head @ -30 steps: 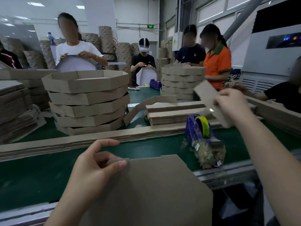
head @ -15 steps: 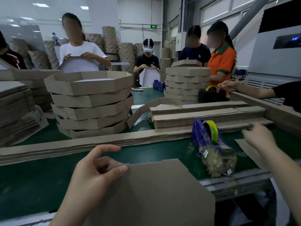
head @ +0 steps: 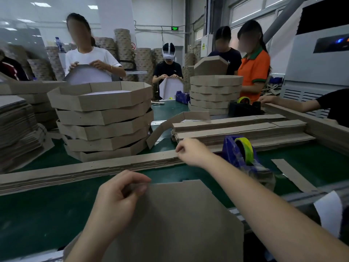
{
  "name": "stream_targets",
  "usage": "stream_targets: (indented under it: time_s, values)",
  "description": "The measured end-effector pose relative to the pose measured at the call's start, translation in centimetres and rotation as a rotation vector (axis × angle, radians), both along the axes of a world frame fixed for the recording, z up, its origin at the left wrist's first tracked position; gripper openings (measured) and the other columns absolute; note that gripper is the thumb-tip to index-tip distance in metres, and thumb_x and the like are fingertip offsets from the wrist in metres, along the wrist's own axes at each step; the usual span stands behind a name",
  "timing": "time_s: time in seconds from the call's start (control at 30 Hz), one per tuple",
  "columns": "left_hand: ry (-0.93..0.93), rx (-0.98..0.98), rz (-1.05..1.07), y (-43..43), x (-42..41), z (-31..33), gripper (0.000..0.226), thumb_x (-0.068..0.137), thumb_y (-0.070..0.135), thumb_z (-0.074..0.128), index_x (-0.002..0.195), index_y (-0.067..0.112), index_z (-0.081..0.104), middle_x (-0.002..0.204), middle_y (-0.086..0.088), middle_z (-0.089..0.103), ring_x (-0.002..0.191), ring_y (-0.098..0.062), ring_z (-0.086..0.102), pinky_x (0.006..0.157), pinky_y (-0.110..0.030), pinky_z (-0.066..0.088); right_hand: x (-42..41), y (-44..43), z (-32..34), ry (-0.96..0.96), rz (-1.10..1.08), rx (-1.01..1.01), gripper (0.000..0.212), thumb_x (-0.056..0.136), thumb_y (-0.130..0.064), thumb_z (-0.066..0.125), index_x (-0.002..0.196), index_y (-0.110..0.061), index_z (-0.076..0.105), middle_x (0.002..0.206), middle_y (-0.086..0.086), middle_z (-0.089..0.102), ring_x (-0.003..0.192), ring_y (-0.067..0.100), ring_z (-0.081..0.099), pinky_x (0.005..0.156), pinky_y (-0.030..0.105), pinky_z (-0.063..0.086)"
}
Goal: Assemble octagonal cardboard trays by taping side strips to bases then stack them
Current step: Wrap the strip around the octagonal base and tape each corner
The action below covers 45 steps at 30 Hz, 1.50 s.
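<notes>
While the left hand (head: 117, 195) pinches the far edge of the octagonal base (head: 179, 224), the right hand (head: 192, 151) is at the pile of side strips (head: 85, 167).
The base rests at the near edge of the green table (head: 37, 214). The right fingers curl on the top strip; whether they grip it, I cannot tell. A tape dispenser (head: 238, 154) stands just beside this hand.

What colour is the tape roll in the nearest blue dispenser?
Yellow-green; the tape roll shows best in the head view.
</notes>
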State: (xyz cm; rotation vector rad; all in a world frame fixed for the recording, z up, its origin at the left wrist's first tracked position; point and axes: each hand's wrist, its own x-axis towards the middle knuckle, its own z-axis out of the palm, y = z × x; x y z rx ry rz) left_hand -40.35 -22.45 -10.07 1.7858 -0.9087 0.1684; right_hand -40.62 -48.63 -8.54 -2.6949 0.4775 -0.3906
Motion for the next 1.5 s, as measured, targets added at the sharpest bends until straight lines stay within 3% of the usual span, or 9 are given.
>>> stream_targets:
  time_s: [0.3, 0.57, 0.7, 0.87, 1.03, 1.13, 1.27, 1.4, 1.5]
  values:
    - [-0.149, 0.15, 0.127, -0.7, 0.8, -1.1, 0.031, 0.082, 0.005, 0.073, 0.081, 0.036, 0.071, 0.084, 0.014, 0.054, 0.08, -0.01, 0.055, 0.072, -0.034, 0.047, 6.6, -0.1, -4.4, 0.337, 0.08, -0.193, 0.048, 0.097, -0.054, 0.043, 0.138, -0.029, 0.044, 0.149, 0.004, 0.039, 0.137, 0.03, 0.027, 0.109, 0.051, 0.018]
    - [-0.159, 0.179, 0.095, -0.2, 1.1, -1.8, 0.012, 0.083, 0.02, 0.072, 0.084, 0.032, 0.072, 0.096, 0.019, 0.056, 0.093, 0.001, 0.055, 0.075, -0.007, 0.039, 7.0, -0.6, -4.5, 0.157, 0.07, -0.232, 0.038, 0.098, -0.047, 0.046, 0.133, -0.034, 0.05, 0.143, -0.003, 0.044, 0.133, 0.027, 0.029, 0.106, 0.051, 0.02]
    - [0.119, 0.129, 0.127, -1.0, 2.3, -0.1, 0.016, 0.09, 0.024, 0.066, 0.082, 0.038, 0.068, 0.087, 0.015, 0.067, 0.085, 0.006, 0.059, 0.066, -0.006, 0.041, 6.2, -0.9, -3.1, 0.012, 0.105, -0.208, 0.034, 0.099, -0.044, 0.045, 0.131, -0.033, 0.05, 0.141, -0.003, 0.045, 0.13, 0.024, 0.031, 0.103, 0.047, 0.023]
    - [0.754, 0.066, 0.061, -3.7, 5.5, 2.1, 0.026, 0.098, 0.037, 0.052, 0.102, 0.019, 0.07, 0.098, 0.001, 0.075, 0.093, -0.018, 0.066, 0.075, -0.028, 0.05, 5.5, -0.8, -0.5, -0.167, 0.134, -0.187, 0.032, 0.1, -0.041, 0.046, 0.129, -0.03, 0.049, 0.138, -0.005, 0.046, 0.13, 0.021, 0.031, 0.101, 0.041, 0.025]
    - [1.313, -0.522, -0.244, -5.2, 8.7, 3.0, 0.069, 0.094, 0.057, 0.047, 0.144, 0.009, 0.037, 0.12, -0.017, 0.067, 0.113, -0.031, 0.062, 0.092, -0.042, 0.049, 4.9, -0.8, 1.1, -0.344, 0.154, -0.161, 0.029, 0.1, -0.039, 0.046, 0.126, -0.03, 0.053, 0.136, -0.007, 0.049, 0.124, 0.018, 0.034, 0.094, 0.033, 0.024]
    - [1.326, -0.95, -0.218, -5.7, 10.0, 3.9, 0.059, 0.096, 0.047, 0.051, 0.14, 0.009, 0.042, 0.131, -0.017, 0.059, 0.12, -0.034, 0.057, 0.097, -0.045, 0.049, 4.5, -1.1, 1.6, -0.406, 0.161, -0.12, 0.028, 0.099, -0.038, 0.048, 0.126, -0.031, 0.053, 0.134, -0.009, 0.051, 0.121, 0.015, 0.035, 0.09, 0.03, 0.022]
    - [1.261, -1.125, -0.238, -6.8, 10.8, 6.5, 0.029, 0.104, 0.026, 0.04, 0.118, 0.003, 0.053, 0.127, -0.016, 0.06, 0.123, -0.032, 0.056, 0.087, -0.044, 0.053, 4.5, -1.1, 1.8, -0.393, 0.14, -0.089, 0.029, 0.098, -0.041, 0.05, 0.125, -0.031, 0.054, 0.132, -0.009, 0.052, 0.119, 0.015, 0.037, 0.089, 0.03, 0.025]
    - [1.096, -1.051, -0.182, -7.2, 11.7, 9.1, 0.037, 0.105, 0.018, 0.036, 0.139, 0.005, 0.043, 0.131, -0.013, 0.057, 0.119, -0.031, 0.058, 0.07, -0.04, 0.058, 3.7, 0.0, -0.2, -0.559, -0.18, 0.215, 0.03, 0.092, -0.052, 0.053, 0.087, -0.025, 0.062, 0.096, -0.011, 0.055, 0.095, 0.014, 0.054, 0.072, 0.029, 0.041]
    - [0.988, -1.056, -0.125, -6.7, 12.6, 10.9, 0.033, 0.104, 0.014, 0.038, 0.134, 0.006, 0.046, 0.129, -0.011, 0.058, 0.101, -0.028, 0.064, 0.079, -0.04, 0.058, 2.8, -0.1, -0.8, -0.456, -0.467, 0.912, 0.055, 0.093, -0.063, 0.042, 0.076, -0.015, 0.064, 0.078, 0.001, 0.069, 0.072, 0.021, 0.066, 0.068, 0.034, 0.053]
